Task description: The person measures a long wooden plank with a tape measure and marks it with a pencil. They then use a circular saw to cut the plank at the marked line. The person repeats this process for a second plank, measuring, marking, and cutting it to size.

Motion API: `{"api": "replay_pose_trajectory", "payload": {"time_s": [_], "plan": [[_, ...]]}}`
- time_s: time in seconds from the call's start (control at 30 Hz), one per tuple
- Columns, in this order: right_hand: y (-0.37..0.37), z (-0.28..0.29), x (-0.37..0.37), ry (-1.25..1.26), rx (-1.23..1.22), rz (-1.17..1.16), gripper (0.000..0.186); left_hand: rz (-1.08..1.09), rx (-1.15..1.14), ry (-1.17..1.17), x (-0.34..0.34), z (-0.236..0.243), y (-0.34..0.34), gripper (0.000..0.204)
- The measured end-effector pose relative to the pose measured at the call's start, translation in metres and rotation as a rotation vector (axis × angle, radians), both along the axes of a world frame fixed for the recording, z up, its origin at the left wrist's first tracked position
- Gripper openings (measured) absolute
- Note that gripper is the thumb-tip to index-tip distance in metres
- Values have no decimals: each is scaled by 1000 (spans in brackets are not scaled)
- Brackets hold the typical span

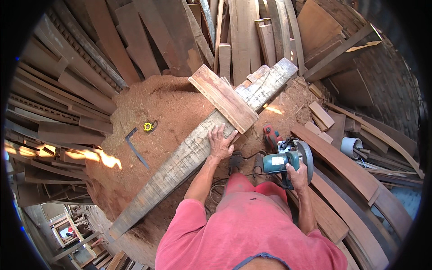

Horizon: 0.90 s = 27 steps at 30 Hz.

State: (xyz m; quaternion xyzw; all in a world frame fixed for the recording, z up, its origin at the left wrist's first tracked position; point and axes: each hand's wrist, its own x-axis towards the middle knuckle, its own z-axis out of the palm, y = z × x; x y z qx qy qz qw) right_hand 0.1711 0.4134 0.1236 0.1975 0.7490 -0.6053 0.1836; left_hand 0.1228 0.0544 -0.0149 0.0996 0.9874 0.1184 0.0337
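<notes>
Sawdust (166, 103) covers the ground in the middle of the frame, and long planks (159, 33) lean and lie all around it, at the upper edge, at the left and at the right. Patches of sunlight (108, 159) fall at the left side. Across the centre runs a thick beam (180, 153), from the lower left toward the upper right; what supports it is hidden. One short board (223, 98) lies crosswise on the beam, a little above the centre of the frame.

Left hand (220, 141) rests on the beam with its fingers spread, just beside the lower end of the board; I cannot tell if the fingertips press on it. Right hand (297, 175), right of centre, is closed around the handle of a green saw (281, 162); most of its fingers are hidden. Near the saw is a red tool (270, 135), partly covered and hard to make out.

On the sawdust, left of centre, are a yellow tape measure (148, 127) and a dark square (136, 147). At the lower left, some frames (65, 229) are too small to read clearly. Black rim cuts off the corners.
</notes>
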Motion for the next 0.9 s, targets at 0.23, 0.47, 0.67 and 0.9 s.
{"api": "replay_pose_trajectory", "payload": {"time_s": [0.23,0.47,0.67,0.9], "plan": [[-5,30,-25,39,-4,80,30,34,39,-33,1,-3,-3,76],[-43,75,-68,87,-126,203,33,61,97,-41,-5,-7,-8,77],[-87,52,-107,194,-53,332,38,66,101,-9,-4,-2,-4,76],[-103,38,-114,103,32,448,39,53,111,-39,2,-1,-2,83]]}}
